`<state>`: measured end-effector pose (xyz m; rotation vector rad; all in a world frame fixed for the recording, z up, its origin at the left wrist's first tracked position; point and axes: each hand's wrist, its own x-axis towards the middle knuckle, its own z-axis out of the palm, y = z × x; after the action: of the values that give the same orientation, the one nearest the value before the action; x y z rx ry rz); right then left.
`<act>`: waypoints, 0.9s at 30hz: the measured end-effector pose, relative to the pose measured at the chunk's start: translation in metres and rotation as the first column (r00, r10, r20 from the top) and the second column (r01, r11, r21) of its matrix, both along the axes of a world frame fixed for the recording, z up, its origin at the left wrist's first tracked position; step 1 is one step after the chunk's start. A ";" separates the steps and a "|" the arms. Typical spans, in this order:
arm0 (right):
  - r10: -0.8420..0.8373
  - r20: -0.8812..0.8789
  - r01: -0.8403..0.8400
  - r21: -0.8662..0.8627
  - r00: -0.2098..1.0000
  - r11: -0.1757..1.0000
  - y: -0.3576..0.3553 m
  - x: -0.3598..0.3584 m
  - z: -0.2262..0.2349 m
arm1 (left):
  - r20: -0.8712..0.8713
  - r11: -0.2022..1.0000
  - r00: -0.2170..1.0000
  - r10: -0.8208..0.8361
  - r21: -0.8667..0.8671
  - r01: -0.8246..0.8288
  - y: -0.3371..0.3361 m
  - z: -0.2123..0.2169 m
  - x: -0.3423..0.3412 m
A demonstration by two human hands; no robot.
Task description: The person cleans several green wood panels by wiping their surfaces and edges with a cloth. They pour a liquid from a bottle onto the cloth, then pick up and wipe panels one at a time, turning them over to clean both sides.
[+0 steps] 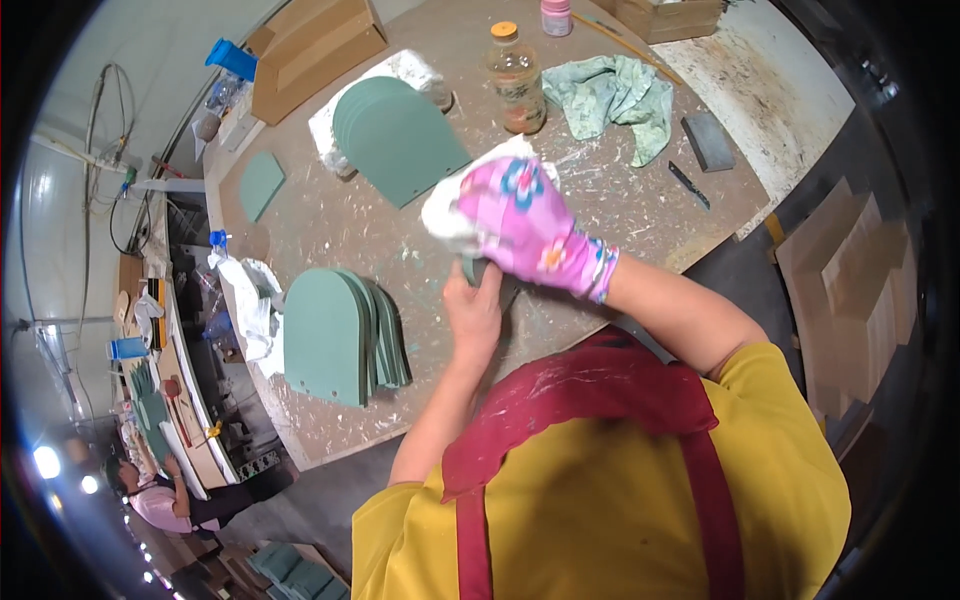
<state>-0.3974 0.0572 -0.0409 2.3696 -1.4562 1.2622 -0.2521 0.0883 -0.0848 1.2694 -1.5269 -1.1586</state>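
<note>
My right hand (530, 225), in a pink flowered glove, is closed on a white cloth (447, 218) over the table's near part. Just below it my bare left hand (472, 308) pinches a green piece (471, 268), mostly hidden by the cloth and glove. To the left, a fanned stack of green round-topped panels (325, 335) rests on the table. Farther back, another stack of such panels (405, 140) lies on a white wrapped bundle (415, 70). A single green piece (262, 186) lies by the left edge.
A jar with an orange lid (517, 85), a crumpled green rag (610, 100), a grey block (708, 141) and a dark knife-like tool (690, 185) are on the far right. A cardboard box (315, 55) stands at the back left. A person (165, 505) works at lower left.
</note>
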 end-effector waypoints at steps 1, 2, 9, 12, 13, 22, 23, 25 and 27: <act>-0.075 0.094 0.084 -0.089 0.993 0.993 -0.012 -0.002 -0.007 | -0.023 0.998 0.999 0.040 0.052 -0.038 0.001 0.009 -0.004; -0.111 0.191 0.122 -0.049 0.975 0.991 -0.016 -0.014 -0.020 | -0.045 0.992 0.996 0.081 0.105 -0.076 0.002 0.012 -0.006; -0.374 0.898 -0.419 0.440 0.233 0.795 -0.006 -0.064 -0.042 | -0.512 0.902 0.807 0.294 0.428 -0.056 -0.005 -0.007 0.012; -0.279 0.793 -0.296 0.491 0.541 0.820 -0.017 -0.057 -0.013 | -0.596 0.845 0.758 0.263 0.521 0.117 -0.007 0.006 0.012; -0.286 0.792 -0.293 0.495 0.540 0.818 -0.022 -0.059 -0.017 | -0.594 0.842 0.760 0.263 0.526 0.120 -0.005 0.009 0.011; 0.328 -0.051 -0.310 0.219 0.943 0.925 -0.008 0.008 -0.005 | -0.330 0.872 0.941 0.070 0.479 0.104 0.015 0.002 0.020; 0.332 0.114 -0.345 0.460 0.937 0.818 -0.011 0.000 -0.008 | -0.334 0.869 0.940 0.066 0.483 0.110 0.016 0.001 0.021; 0.140 0.326 -0.317 0.593 0.935 0.740 0.000 -0.011 -0.016 | -0.351 0.862 0.937 0.000 0.474 0.178 0.023 -0.001 0.023; 0.091 0.363 -0.341 0.720 0.927 0.605 0.007 -0.021 -0.018 | -0.356 0.859 0.934 -0.014 0.474 0.193 0.027 -0.002 0.022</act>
<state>-0.4182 0.0642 -0.0586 3.0747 -2.2319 1.2276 -0.2299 0.1151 -0.0867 1.2295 -1.0749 -1.8327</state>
